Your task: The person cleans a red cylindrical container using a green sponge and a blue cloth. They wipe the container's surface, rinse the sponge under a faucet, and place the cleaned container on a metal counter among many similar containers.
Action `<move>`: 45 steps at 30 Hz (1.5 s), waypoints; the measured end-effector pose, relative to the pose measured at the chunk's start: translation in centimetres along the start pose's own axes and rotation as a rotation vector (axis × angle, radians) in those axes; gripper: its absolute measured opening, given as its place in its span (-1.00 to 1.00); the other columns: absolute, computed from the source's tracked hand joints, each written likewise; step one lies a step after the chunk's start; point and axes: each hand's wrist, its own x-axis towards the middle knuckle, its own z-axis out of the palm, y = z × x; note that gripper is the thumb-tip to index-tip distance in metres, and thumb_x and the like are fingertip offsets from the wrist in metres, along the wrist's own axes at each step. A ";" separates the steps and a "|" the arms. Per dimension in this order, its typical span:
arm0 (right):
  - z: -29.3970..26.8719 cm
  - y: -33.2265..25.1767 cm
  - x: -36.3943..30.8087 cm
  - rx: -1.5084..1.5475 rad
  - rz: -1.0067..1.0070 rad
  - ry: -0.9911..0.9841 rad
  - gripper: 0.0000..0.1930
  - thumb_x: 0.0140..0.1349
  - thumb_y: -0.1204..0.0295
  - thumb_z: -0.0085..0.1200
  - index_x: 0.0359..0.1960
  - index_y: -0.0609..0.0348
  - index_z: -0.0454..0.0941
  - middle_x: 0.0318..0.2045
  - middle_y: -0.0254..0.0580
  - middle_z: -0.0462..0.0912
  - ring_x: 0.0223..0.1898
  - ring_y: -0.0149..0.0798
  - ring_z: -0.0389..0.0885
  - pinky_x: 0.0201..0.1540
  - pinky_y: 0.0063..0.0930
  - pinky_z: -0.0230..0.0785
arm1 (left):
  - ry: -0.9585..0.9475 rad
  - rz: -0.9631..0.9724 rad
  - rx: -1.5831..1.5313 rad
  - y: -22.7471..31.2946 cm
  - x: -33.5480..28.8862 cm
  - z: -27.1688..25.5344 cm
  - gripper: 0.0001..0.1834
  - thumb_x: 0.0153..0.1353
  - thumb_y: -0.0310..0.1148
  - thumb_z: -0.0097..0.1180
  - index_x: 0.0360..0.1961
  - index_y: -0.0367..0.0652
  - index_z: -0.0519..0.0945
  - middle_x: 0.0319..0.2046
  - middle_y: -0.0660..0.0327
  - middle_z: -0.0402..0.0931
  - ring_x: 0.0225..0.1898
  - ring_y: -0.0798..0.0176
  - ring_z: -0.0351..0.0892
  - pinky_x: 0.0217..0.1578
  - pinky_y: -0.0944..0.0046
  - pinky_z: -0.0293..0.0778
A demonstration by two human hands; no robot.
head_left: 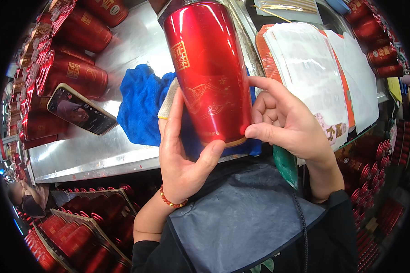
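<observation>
A large glossy red bottle (pixel 209 68) with gold decals is tilted over the worktable, its base toward me and its far end cut off by the top edge. My left hand (pixel 184 157) is closed on its lower left side, the thumb by the base. A beige knitted piece with a yellow edge (pixel 168 101) shows at the fingers of that hand. On the right side, my right hand (pixel 289 120) touches the bottle with thumb and forefinger, the other fingers curled in. Beneath the bottle lies a crumpled blue cloth (pixel 141 107).
A phone (pixel 81 110) leans against red bottles (pixel 73 73) on the metal table (pixel 136 38). White decal sheets (pixel 305 59) are stacked at the right. A green object (pixel 284 166) hangs by my right wrist. Crates of red bottles (pixel 77 236) stand below left; more bottles (pixel 380 54) fill the right.
</observation>
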 end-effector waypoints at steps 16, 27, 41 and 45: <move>0.3 0.0 0.1 -0.092 -0.032 0.004 -0.09 0.13 0.50 0.45 0.45 0.39 0.14 -0.35 -0.37 0.46 -0.41 -0.60 0.48 -0.39 -0.75 0.30 | -0.001 0.060 0.136 -0.2 0.2 0.0 0.01 0.16 -0.34 0.40 0.53 -0.39 0.08 0.47 -0.09 0.09 0.51 -0.01 0.08 0.48 0.05 0.03; 0.6 -0.6 0.1 -0.079 0.014 0.018 -0.11 0.10 0.54 0.45 0.44 0.38 0.16 -0.36 -0.39 0.44 -0.42 -0.60 0.48 -0.40 -0.73 0.31 | 0.047 0.566 0.509 -1.0 -3.3 -1.5 -0.53 0.24 -0.24 0.39 0.10 -0.28 0.64 0.10 -0.15 0.57 0.14 -0.07 0.58 0.13 0.07 0.53; -5.8 -1.5 6.2 -0.424 -0.178 0.021 -0.38 0.38 0.14 0.19 0.34 0.31 0.43 -0.16 -0.29 0.64 -0.33 -0.59 0.50 -0.24 -0.69 0.40 | -0.002 0.898 0.850 -0.1 -1.6 -0.1 -0.66 -0.07 -0.48 0.41 -0.17 -0.04 0.81 0.01 0.28 0.70 0.05 0.12 0.53 -0.14 0.24 0.67; -5.4 -2.1 9.6 -0.160 -0.011 -0.132 -0.18 0.20 -0.13 0.33 0.27 0.32 0.48 -0.45 -0.36 0.58 -0.46 -0.56 0.50 -0.45 -0.68 0.35 | -0.003 0.943 0.874 0.1 -0.9 0.4 -0.68 -0.02 -0.46 0.42 -0.16 -0.02 0.81 0.01 0.29 0.69 0.07 0.17 0.47 -0.16 0.25 0.68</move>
